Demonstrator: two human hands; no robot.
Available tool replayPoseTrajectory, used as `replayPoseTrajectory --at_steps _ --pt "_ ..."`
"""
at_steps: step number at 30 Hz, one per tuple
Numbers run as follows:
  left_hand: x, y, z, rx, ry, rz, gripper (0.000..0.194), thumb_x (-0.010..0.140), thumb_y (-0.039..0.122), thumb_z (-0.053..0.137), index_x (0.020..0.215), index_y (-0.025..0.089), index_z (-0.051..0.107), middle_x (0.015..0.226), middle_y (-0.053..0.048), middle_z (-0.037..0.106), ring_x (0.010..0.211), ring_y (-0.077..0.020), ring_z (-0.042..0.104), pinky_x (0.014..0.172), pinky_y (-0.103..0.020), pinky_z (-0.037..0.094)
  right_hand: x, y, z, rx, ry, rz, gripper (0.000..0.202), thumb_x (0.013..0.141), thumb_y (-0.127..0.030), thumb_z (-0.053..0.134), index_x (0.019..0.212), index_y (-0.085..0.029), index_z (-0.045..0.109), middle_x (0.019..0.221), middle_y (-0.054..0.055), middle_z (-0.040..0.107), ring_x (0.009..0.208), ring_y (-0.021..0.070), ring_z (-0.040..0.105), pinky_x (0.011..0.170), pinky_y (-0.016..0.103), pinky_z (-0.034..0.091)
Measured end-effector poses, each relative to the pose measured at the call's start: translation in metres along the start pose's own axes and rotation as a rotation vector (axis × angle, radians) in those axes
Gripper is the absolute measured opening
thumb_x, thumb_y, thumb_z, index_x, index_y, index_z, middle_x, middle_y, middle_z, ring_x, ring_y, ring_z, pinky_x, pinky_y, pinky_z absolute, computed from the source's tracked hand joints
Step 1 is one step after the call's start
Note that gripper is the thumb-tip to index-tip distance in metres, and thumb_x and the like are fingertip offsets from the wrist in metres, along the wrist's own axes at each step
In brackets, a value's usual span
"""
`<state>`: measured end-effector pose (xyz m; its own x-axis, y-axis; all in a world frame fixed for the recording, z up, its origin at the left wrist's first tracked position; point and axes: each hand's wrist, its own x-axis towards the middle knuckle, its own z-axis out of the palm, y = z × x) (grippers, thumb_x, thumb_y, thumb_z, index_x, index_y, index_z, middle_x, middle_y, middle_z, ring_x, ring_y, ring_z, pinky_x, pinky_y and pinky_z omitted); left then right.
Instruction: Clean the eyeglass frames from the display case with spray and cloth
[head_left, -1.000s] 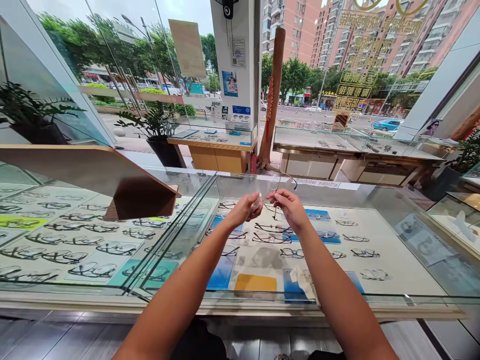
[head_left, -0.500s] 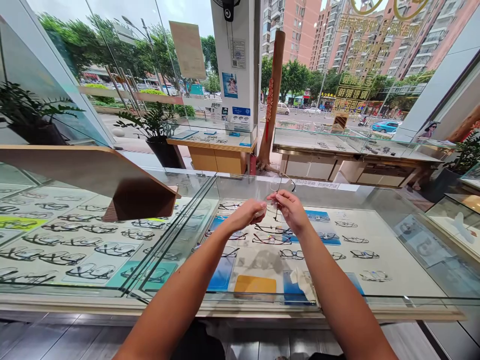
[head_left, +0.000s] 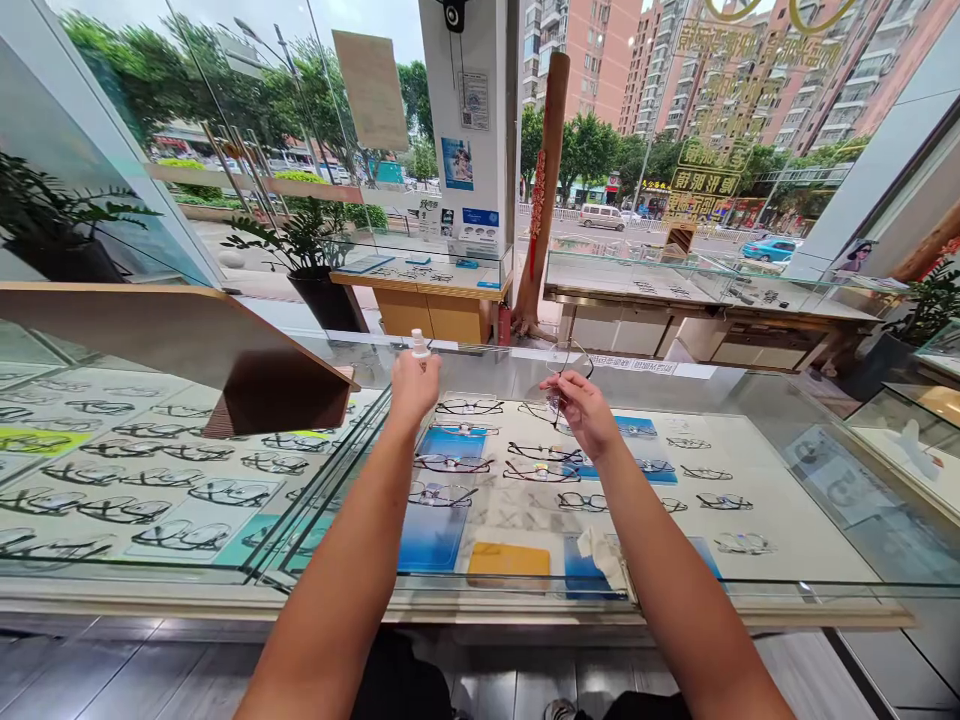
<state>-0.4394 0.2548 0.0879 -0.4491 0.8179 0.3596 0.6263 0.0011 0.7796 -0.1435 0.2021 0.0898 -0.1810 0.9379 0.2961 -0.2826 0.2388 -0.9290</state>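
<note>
My left hand [head_left: 415, 385] is closed round a small white bottle [head_left: 418, 342], whose top stands up above the fingers over the glass counter [head_left: 495, 360]. To the right, my right hand [head_left: 585, 408] pinches a thin-framed pair of glasses [head_left: 573, 358] in the air above the case. One dark-tipped temple of the glasses sticks out past the fingers. Beneath both hands, rows of spectacles [head_left: 454, 463] lie inside the glass case. The two hands are well apart.
A brown wooden board [head_left: 150, 335] juts over the left case. An orange case [head_left: 508, 565] and a pale cloth [head_left: 600, 560] are near the counter's front edge. Beyond stand a potted plant [head_left: 307, 260], a wooden post [head_left: 549, 180] and more display cases [head_left: 637, 285].
My left hand has moved left, away from my right hand, and the bottle now shows above it. My right hand still holds the glasses in nearly the same place.
</note>
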Motion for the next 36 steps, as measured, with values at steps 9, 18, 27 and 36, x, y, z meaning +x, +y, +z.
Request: replayPoseTrajectory --at_steps 9,18,27,36 --pt "0.002 -0.017 -0.016 0.449 -0.199 -0.156 0.023 0.086 0.024 0.070 0.098 0.018 0.050 0.109 -0.021 0.069 0.112 -0.0454 0.066 0.092 -0.051 0.047 0.002 -0.002 -0.005 0.014 0.022 -0.014 0.031 0.082 -0.055 0.073 0.089 -0.025 0.067 0.105 0.008 0.079 0.095 0.0241 0.068 0.078 0.036 0.053" --pt "0.000 -0.006 -0.022 0.577 -0.278 -0.206 0.035 0.084 0.031 0.075 0.109 0.018 0.054 0.119 -0.020 0.070 0.114 -0.0408 0.067 0.089 -0.047 0.051 0.003 -0.002 -0.008 0.083 0.019 -0.011 0.030 0.079 -0.053 0.078 0.084 -0.025 0.070 0.102 0.007 0.078 0.086 0.0207 0.064 0.076 0.034 0.050" --pt "-0.005 0.007 -0.028 0.587 -0.276 -0.249 0.057 0.083 0.041 0.079 0.128 0.016 0.055 0.128 -0.022 0.069 0.120 -0.0428 0.066 0.091 -0.048 0.052 0.003 -0.002 -0.007 0.212 -0.003 0.005 0.022 0.079 -0.044 0.083 0.083 -0.024 0.075 0.097 0.004 0.078 0.085 0.0161 0.061 0.074 0.029 0.045" --pt "-0.062 0.072 -0.030 0.140 0.105 0.505 0.018 0.097 0.035 0.062 0.100 0.018 0.064 0.101 -0.009 0.071 0.099 -0.0258 0.065 0.093 -0.039 0.046 0.007 -0.004 -0.013 0.223 0.038 -0.034 0.022 0.080 -0.043 0.082 0.085 -0.024 0.074 0.098 0.004 0.078 0.084 0.0161 0.061 0.074 0.029 0.045"
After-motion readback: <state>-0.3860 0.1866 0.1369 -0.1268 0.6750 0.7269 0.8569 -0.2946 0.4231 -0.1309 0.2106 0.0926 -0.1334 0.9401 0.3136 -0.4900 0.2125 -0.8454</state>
